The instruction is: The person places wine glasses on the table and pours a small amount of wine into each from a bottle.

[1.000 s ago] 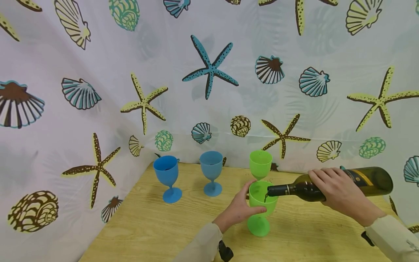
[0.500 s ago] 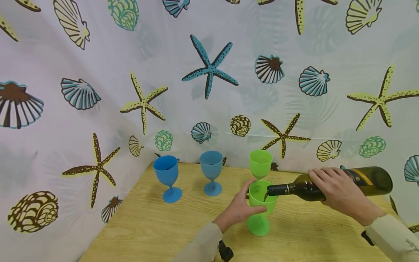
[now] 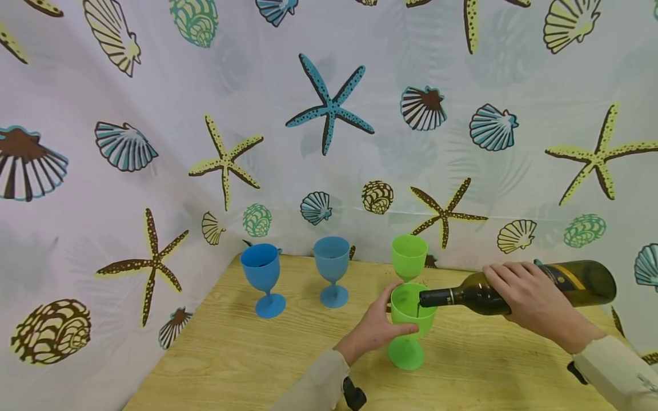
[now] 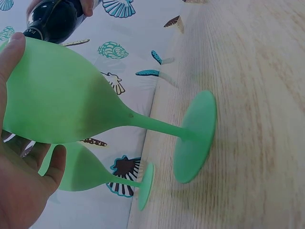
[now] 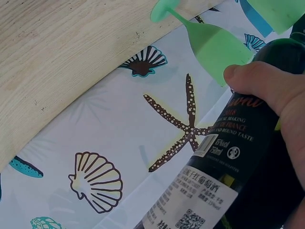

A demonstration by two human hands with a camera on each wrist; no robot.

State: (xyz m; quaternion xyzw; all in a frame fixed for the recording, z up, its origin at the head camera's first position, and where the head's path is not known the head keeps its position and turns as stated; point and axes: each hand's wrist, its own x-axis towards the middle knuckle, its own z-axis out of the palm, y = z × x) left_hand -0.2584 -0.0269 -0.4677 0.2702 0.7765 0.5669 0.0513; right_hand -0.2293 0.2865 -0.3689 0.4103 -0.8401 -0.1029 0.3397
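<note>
My left hand is wrapped round the bowl of the near green goblet, thumb on its front side. The goblet stands upright, its foot on the table in the left wrist view. From the right, my right hand grips a dark wine bottle by its body and holds it nearly level. The bottle's mouth hangs over the goblet's rim, and a thin dark stream falls from it into the bowl. A printed label shows on the bottle in the right wrist view.
Another green goblet stands right behind the held one. Further left are a light blue goblet and a darker blue goblet, with dark liquid visible in the latter. A curtain printed with shells and starfish borders the wooden table.
The poured stream has shifted slightly and now drops straighter and thinner from the bottle's mouth. Both hands, the bottle and the goblets keep practically the same places.
</note>
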